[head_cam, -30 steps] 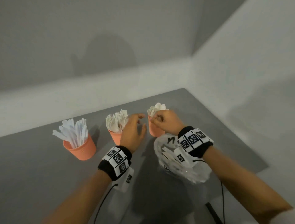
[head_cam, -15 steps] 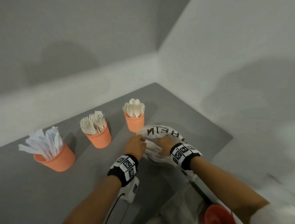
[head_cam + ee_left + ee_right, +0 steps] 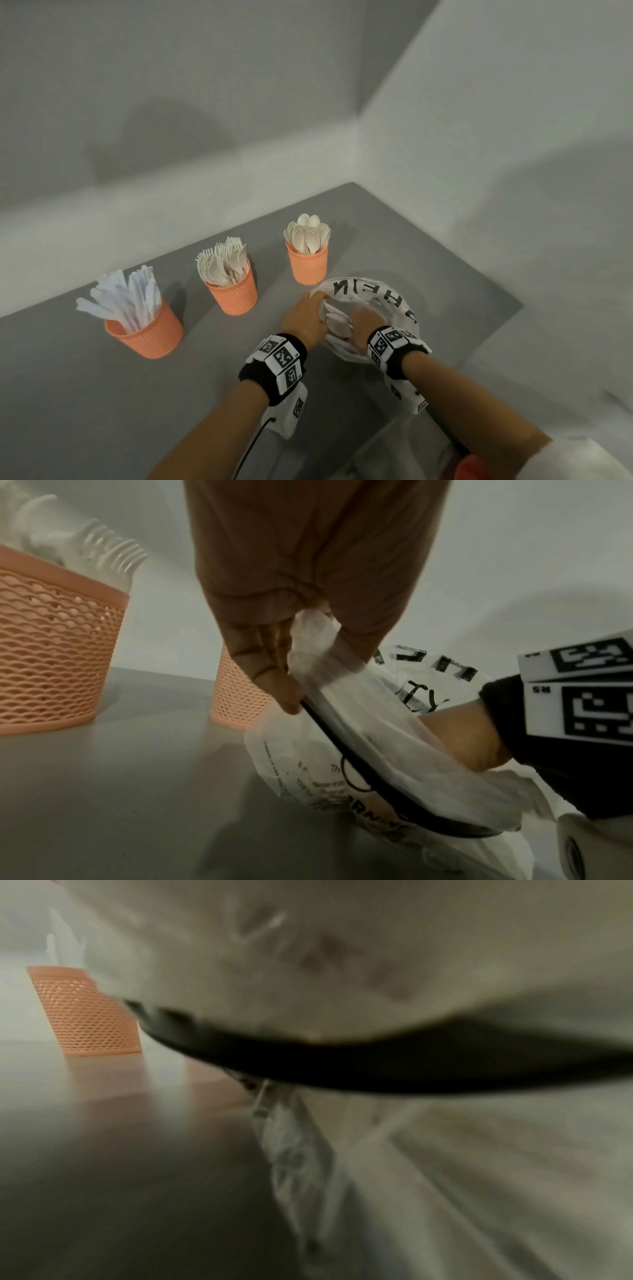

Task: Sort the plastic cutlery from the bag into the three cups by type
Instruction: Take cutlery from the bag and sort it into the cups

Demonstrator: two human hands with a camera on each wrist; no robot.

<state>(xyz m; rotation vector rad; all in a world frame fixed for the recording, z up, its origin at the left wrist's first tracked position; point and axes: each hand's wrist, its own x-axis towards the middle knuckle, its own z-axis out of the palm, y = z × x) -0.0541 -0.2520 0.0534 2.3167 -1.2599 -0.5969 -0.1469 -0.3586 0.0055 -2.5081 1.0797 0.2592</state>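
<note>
Three orange mesh cups stand in a row: knives [image 3: 144,334] at the left, forks [image 3: 233,291] in the middle, spoons [image 3: 308,263] at the right. The clear printed plastic bag [image 3: 380,298] lies just in front of the spoon cup, with white cutlery [image 3: 337,322] showing in its mouth. My left hand [image 3: 317,310] pinches the bag's left rim; in the left wrist view thumb and fingers [image 3: 274,680] clamp the plastic [image 3: 377,737]. My right hand [image 3: 364,323] reaches into the bag's mouth, its fingers hidden by the plastic. The right wrist view shows only blurred bag [image 3: 342,961].
The grey table [image 3: 102,411] ends close behind and to the right of the bag, near the white walls. Something red [image 3: 472,469] sits at the bottom right below the table edge. An orange cup [image 3: 89,1012] shows at the left of the right wrist view.
One second ago both hands were up at the spoon cup. They have come back down to the bag: the left now holds its rim and the right is inside it.
</note>
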